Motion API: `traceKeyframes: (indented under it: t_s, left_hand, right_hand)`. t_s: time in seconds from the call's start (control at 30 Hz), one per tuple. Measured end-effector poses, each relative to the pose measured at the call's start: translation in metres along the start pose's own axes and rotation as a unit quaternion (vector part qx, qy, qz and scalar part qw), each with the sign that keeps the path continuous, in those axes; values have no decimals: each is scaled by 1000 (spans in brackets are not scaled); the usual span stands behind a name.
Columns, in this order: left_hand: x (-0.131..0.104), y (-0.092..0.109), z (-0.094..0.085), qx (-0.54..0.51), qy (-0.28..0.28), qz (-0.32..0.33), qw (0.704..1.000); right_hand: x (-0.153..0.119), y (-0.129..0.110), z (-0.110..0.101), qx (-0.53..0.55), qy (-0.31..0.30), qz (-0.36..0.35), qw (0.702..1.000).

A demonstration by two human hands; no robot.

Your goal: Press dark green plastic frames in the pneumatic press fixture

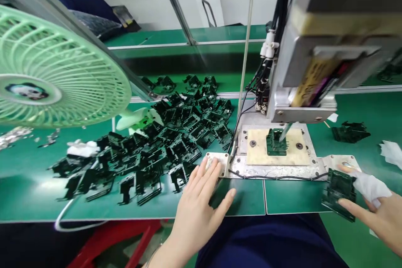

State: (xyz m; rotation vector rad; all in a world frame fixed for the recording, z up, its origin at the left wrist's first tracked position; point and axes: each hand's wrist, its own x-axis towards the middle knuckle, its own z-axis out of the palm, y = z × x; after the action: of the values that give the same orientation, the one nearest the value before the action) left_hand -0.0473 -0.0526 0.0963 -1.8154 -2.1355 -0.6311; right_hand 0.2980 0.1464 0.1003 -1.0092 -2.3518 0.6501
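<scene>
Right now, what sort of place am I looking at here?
Most likely a factory assembly bench. A heap of identical black plastic parts lies on the green work mat, and a benchtop machine stands over one part in a fixture plate. A green fan sits beside it.

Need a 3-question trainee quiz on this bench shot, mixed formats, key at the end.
1. True or false: the left hand holds a black part.
2. What does the right hand grip?
A) a white cloth and a black plastic part
B) a screwdriver
C) the fan
3. Fill in: the pile of black parts lies to the ___ of the fixture plate.

Key
1. False: it rests flat at the plate's left corner pad, holding nothing.
2. A: white cloth, black plastic part.
3. left
</scene>
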Motion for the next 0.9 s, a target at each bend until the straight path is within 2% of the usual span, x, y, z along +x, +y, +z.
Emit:
traceKeyframes:
  t_s: [0.07,0.13,0.23,0.3,0.37,0.53,0.63,0.7,0.83,0.9]
  left_hand:
    - [3,11,-3,-87,27,-16,996]
    - [9,29,-6,-229,-9,-13,973]
    - [22,57,-10,-446,-99,28,889]
    - [30,70,-12,-530,-107,50,840]
    - [37,77,-12,-561,-89,61,821]
    - [40,76,-13,-521,-5,124,844]
    - [36,73,-15,-476,24,168,863]
    - [34,73,-18,-441,26,176,880]
    - [33,77,-21,-396,32,151,905]
    - [36,78,-23,-362,34,169,916]
  right_hand:
    - [3,-23,2,62,-30,-17,997]
    - [5,-50,6,165,-79,-21,983]
    - [10,-87,10,270,-113,5,956]
    - [12,-102,10,307,-121,23,944]
    - [13,-110,8,307,-115,27,944]
    - [7,-107,3,224,-108,-63,967]
    - [4,-101,1,177,-102,-97,974]
    - [4,-100,0,150,-93,-101,979]
    - [9,-103,-2,106,-84,-69,988]
    - [12,-105,-2,102,-79,-70,989]
